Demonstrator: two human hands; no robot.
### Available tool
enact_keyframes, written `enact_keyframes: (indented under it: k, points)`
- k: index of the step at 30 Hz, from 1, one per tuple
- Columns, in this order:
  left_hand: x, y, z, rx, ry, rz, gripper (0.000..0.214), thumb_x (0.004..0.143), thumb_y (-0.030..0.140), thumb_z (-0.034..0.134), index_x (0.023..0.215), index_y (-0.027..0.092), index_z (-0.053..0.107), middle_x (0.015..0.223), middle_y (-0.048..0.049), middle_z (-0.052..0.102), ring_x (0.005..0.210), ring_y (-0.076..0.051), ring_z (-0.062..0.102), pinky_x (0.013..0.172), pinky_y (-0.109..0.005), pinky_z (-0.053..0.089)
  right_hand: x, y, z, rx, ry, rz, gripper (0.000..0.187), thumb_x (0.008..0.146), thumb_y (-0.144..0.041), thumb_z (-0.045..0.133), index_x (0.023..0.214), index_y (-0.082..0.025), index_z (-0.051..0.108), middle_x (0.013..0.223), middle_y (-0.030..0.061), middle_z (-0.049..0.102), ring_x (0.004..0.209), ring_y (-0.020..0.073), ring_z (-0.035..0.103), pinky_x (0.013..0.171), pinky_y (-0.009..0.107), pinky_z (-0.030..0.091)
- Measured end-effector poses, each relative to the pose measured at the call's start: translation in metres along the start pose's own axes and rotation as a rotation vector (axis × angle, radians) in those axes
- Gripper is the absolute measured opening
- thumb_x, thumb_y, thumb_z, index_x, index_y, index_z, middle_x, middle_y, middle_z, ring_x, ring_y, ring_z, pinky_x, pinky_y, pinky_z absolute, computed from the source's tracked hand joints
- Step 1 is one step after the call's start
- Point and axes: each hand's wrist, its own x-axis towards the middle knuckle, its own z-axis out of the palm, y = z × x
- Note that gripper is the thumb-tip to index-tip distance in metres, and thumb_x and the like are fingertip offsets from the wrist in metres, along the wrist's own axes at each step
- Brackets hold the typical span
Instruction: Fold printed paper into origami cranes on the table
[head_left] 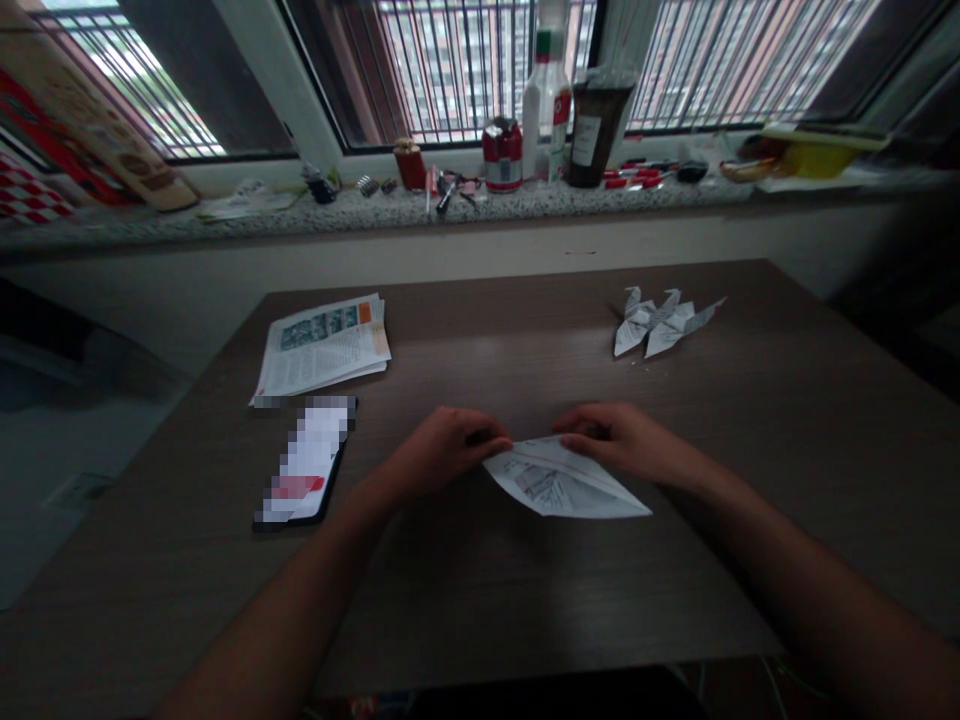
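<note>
A folded sheet of printed paper (562, 485) lies on the brown table (525, 600) in front of me, shaped like a flat triangle. My left hand (450, 445) pinches its left corner with curled fingers. My right hand (619, 440) presses and grips its upper right edge, fingers closed on the paper. Both forearms reach in from the near edge.
Two finished folded paper shapes (664, 322) lie at the far right of the table. A stack of printed sheets (326, 345) and a phone (307, 460) lie at the left. The windowsill (450, 205) behind holds a bottle, cans, a dark cup and small tools.
</note>
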Motion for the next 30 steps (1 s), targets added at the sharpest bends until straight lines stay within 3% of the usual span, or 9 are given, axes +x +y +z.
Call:
enact_keyframes:
  k: [5, 18, 24, 30]
  points:
    - [0.002, -0.001, 0.0, -0.033, 0.028, -0.031, 0.02, 0.098, 0.035, 0.066, 0.096, 0.02, 0.079, 0.087, -0.0025, 0.078, 0.076, -0.016, 0.07, 0.067, -0.025, 0.048, 0.001, 0.004, -0.004, -0.026, 0.001, 0.073, 0.031, 0.096, -0.046, 0.064, 0.092, -0.017, 0.074, 0.077, 0.0038, 0.07, 0.067, 0.0158, 0.06, 0.057, 0.028, 0.042]
    - [0.002, -0.01, -0.008, -0.082, 0.005, -0.069, 0.019, 0.096, 0.036, 0.068, 0.096, 0.021, 0.079, 0.087, -0.0011, 0.078, 0.078, -0.016, 0.069, 0.071, -0.025, 0.049, 0.002, 0.009, -0.01, -0.054, 0.015, 0.06, 0.032, 0.095, -0.048, 0.063, 0.09, -0.017, 0.074, 0.076, 0.002, 0.068, 0.065, 0.0146, 0.056, 0.057, 0.027, 0.04]
    - [0.002, -0.011, -0.01, -0.072, 0.019, -0.054, 0.02, 0.098, 0.036, 0.065, 0.097, 0.021, 0.079, 0.089, -0.0019, 0.077, 0.079, -0.016, 0.069, 0.072, -0.026, 0.048, 0.001, 0.013, -0.012, -0.039, -0.051, 0.065, 0.036, 0.096, -0.049, 0.062, 0.082, -0.018, 0.071, 0.07, 0.0017, 0.067, 0.061, 0.0141, 0.055, 0.054, 0.027, 0.039]
    - [0.002, -0.016, -0.008, -0.063, 0.012, -0.051, 0.02, 0.098, 0.036, 0.065, 0.099, 0.021, 0.078, 0.092, -0.0026, 0.077, 0.082, -0.017, 0.069, 0.075, -0.028, 0.05, 0.002, 0.013, -0.011, -0.103, -0.01, 0.045, 0.033, 0.096, -0.046, 0.062, 0.08, -0.018, 0.07, 0.07, 0.0006, 0.064, 0.062, 0.014, 0.053, 0.054, 0.027, 0.037]
